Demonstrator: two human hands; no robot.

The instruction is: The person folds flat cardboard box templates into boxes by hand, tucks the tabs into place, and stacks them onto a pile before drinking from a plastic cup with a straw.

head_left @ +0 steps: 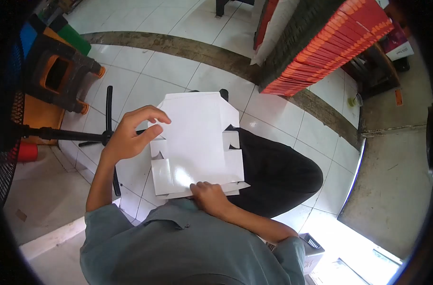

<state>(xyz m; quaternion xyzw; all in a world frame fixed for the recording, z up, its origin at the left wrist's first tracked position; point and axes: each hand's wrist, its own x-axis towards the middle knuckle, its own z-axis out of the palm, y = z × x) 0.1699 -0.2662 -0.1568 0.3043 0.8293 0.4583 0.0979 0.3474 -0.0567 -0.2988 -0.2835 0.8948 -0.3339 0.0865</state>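
White card blank (195, 128) lies across the lap (278, 173): light, stiff, probably slippery; its edges offer better hold than the thin flaps (231, 139). The right hand (210, 197) clasps its near edge; the left hand (131, 135), fingers parted, hovers left.

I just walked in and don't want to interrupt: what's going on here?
A seated person has a flat white cardboard box blank across their lap, its side flaps and notches spread out and not folded up into a box. Their right hand is closed at the near edge, while the left hand hovers open by the left edge. A tall red stack stands on the tiled floor beyond.
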